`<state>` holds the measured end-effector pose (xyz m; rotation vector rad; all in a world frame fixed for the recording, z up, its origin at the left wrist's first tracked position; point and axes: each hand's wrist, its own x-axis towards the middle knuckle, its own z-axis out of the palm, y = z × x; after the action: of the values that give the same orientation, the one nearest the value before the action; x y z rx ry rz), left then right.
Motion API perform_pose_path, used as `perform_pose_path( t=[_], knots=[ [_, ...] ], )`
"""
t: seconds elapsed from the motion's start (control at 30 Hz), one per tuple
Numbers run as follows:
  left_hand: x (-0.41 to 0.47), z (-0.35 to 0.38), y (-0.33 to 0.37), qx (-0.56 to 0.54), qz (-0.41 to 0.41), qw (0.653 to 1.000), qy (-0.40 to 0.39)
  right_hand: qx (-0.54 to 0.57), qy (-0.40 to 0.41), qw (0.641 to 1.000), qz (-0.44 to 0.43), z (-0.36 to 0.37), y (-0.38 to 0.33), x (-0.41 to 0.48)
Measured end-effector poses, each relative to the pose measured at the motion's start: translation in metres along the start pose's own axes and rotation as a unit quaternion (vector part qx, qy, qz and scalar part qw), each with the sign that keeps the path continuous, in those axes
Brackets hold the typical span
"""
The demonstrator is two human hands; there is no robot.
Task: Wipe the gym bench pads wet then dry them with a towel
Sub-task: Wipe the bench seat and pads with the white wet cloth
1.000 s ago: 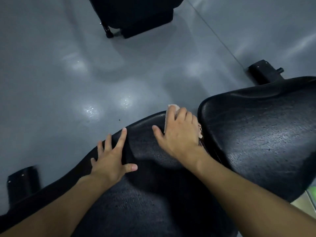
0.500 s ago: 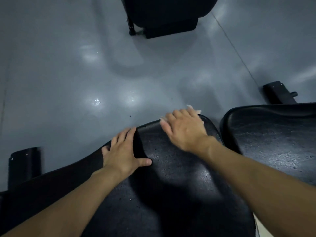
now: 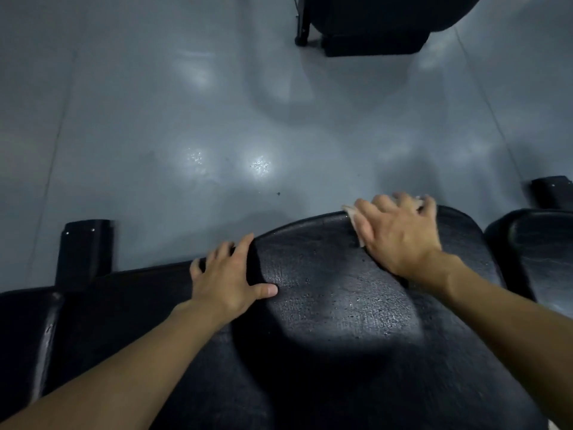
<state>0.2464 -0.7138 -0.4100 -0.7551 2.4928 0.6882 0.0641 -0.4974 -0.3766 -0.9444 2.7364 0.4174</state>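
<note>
Glossy grey floor [image 3: 139, 119] shows two bright light spots [image 3: 259, 164]; dark equipment [image 3: 372, 23] stands beyond.

The pad [image 3: 341, 305] was black with a fine, crackled grain and scattered pale specks. The cloth [image 3: 351, 212] showed off-white. The floor [image 3: 155, 119] was glossy blue-grey with soft white glare patches. The frame foot [image 3: 83, 252] was plain black.

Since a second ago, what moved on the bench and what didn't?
The right hand, pressing the pale wiping cloth flat, slid left along the far edge of the black textured bench pad, away from the gap beside the neighbouring black pad. Nothing was taken hold of or let go. The left hand stays flat on the same pad's far edge. The head camera shifted too.
</note>
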Motion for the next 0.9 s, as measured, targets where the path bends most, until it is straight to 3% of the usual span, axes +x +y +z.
perform_pose_path(
  t=[0.17,0.23,0.33,0.43,0.5,0.57,0.73,0.8,0.9],
  knots=[
    [-0.003,0.005,-0.014,-0.006,0.016,1.000,0.010,0.021,-0.035,0.991,0.124,-0.009,-0.033,0.004],
    [-0.004,0.005,-0.016,-0.014,0.028,0.999,0.007,0.009,-0.036,0.995,0.094,-0.010,-0.070,0.007],
    [-0.008,0.005,-0.032,-0.005,0.035,0.999,0.018,-0.006,-0.049,0.999,-0.018,-0.012,-0.133,0.005],
    [-0.016,0.002,-0.058,0.015,0.016,1.000,0.006,-0.001,-0.037,0.993,-0.108,-0.012,-0.137,0.006],
    [-0.022,-0.004,-0.075,0.019,0.002,1.000,-0.015,-0.017,-0.006,0.994,-0.108,-0.006,-0.109,0.007],
    [-0.026,-0.008,-0.089,0.019,-0.003,1.000,-0.023,-0.033,0.018,0.998,-0.054,0.000,-0.090,0.007],
    [-0.034,-0.003,-0.111,-0.012,-0.007,1.000,-0.021,-0.017,-0.009,0.999,0.036,-0.001,-0.136,0.009],
    [-0.036,-0.002,-0.119,-0.018,-0.008,1.000,-0.015,-0.017,-0.030,0.999,0.003,-0.006,-0.171,0.005],
    [-0.042,-0.001,-0.137,-0.013,-0.019,1.000,-0.009,-0.039,-0.064,0.990,-0.123,-0.004,-0.240,-0.009]
  ],
)
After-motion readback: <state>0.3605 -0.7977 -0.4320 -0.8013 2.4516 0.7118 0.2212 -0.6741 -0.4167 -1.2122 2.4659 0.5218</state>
